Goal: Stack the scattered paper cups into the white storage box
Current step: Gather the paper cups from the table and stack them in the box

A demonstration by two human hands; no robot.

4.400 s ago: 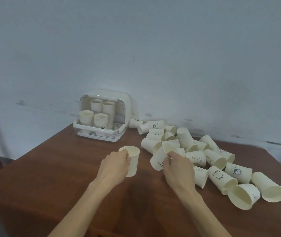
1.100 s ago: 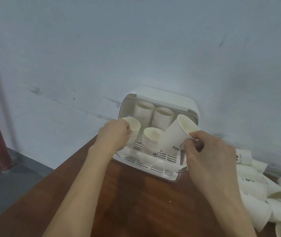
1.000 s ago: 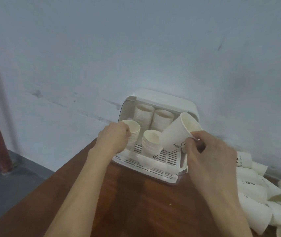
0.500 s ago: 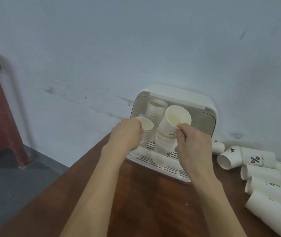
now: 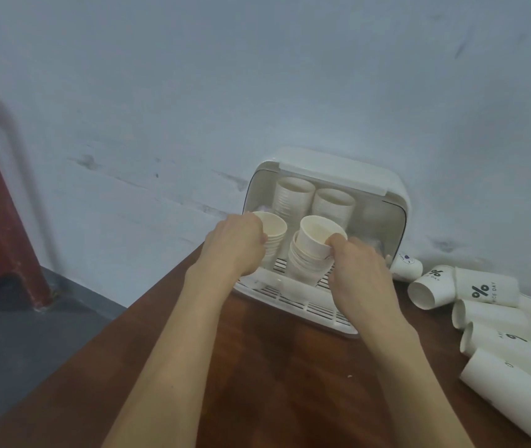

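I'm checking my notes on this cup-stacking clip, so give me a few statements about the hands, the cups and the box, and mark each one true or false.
1. The right hand holds a paper cup at its rim over the front right stack. True.
2. The white storage box holds only one stack of cups. False: four stacks stand in it, two in front and two behind.
3. The left hand grips the top cup of the front left stack. True.
4. The loose cups beside the box all stand upright. False: they lie on their sides on the wooden table.
5. The box's lid is shut. False: the front is open.
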